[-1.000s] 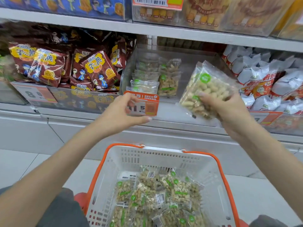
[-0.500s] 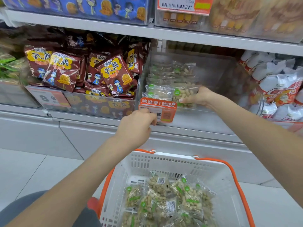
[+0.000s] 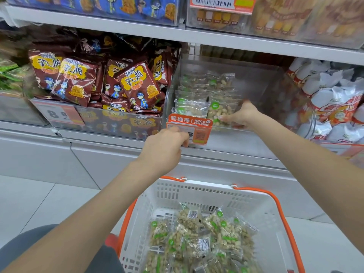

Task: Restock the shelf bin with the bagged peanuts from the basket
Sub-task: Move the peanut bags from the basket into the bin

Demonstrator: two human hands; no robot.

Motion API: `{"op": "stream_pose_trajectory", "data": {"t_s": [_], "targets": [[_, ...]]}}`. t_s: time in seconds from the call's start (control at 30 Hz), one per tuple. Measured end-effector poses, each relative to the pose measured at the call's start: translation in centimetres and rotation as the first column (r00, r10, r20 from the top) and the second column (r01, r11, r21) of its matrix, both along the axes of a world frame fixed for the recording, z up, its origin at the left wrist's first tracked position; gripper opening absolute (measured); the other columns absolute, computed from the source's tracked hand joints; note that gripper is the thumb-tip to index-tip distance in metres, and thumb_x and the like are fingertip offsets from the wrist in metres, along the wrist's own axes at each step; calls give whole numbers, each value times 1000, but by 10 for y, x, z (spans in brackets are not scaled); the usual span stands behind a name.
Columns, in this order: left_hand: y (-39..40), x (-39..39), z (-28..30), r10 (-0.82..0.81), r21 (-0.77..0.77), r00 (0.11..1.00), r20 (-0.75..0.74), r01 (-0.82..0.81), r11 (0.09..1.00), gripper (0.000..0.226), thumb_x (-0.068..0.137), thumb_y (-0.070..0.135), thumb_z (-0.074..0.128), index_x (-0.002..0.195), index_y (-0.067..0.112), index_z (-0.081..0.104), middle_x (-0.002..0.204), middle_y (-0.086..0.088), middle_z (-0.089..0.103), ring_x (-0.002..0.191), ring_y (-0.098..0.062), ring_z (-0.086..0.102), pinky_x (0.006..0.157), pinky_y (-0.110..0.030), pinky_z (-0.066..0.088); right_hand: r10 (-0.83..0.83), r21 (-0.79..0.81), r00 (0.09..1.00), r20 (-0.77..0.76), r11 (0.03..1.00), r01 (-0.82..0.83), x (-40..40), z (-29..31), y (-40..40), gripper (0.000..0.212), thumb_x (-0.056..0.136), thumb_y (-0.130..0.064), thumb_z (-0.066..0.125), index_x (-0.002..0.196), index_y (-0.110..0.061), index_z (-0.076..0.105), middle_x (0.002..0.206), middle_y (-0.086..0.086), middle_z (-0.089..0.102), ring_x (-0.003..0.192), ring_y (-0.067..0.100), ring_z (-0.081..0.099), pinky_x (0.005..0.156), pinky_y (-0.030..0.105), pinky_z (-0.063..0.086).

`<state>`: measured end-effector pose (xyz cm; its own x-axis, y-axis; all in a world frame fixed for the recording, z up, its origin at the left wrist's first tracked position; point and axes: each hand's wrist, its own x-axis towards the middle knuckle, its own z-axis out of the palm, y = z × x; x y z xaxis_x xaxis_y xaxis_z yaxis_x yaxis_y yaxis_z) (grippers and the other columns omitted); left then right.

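The right hand (image 3: pixel 239 117) holds a bag of peanuts (image 3: pixel 221 113) upright at the front of the clear shelf bin (image 3: pixel 262 79), beside rows already stocked. The left hand (image 3: pixel 167 143) pinches the orange price tag (image 3: pixel 194 130) on the bin's front. More bags wait in the white basket (image 3: pixel 256 205) below. If let go carelessly, the bag might tip forward over the bin's low front edge.

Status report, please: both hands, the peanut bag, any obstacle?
Left hand grips price tag. Right hand holds peanut bag inside bin. More bags wait in basket. Nothing blocking.
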<state>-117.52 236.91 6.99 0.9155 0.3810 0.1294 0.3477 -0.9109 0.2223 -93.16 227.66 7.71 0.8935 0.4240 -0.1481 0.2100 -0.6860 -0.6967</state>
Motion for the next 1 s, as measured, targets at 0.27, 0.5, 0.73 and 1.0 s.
{"op": "stream_pose_trajectory", "data": {"t_s": [0.27,0.5,0.73,1.0], "targets": [[0,0,-2,-7,4,1000,10,7,1000,30,89,4,48,108,25,57,114,1,54,107,-23,52,67,-33,39,-32,31,999,-4,999,32,0,0,1,84,63,-28,88,127,-11,38,126,3,49,116,23,52,99,38,48],[0,1,-3,-9,13,1000,2,9,1000,26,90,7,50,110,22,56,115,0,52,113,-22,47,68,-32,38,5,-27,1000,12,1000,-4,-1,-1,1,87,63,-36,87,129,-10,35,128,4,49,116,23,50,96,35,46],[6,1,-8,-11,-7,1000,-24,11,1000,23,90,12,53,111,22,55,118,0,50,114,-23,45,73,-36,44,-12,67,1000,0,998,12,-5,17,-12,102,63,-38,87,140,-8,26,143,9,40,127,26,46,100,36,44],[-3,5,-29,-88,-256,995,-52,72,964,14,86,20,61,99,21,61,107,2,60,87,-13,50,75,-31,47,-48,371,748,662,888,-271,-92,-13,-104,24,83,-9,67,102,-13,54,90,5,54,75,16,49,67,19,41]]}}
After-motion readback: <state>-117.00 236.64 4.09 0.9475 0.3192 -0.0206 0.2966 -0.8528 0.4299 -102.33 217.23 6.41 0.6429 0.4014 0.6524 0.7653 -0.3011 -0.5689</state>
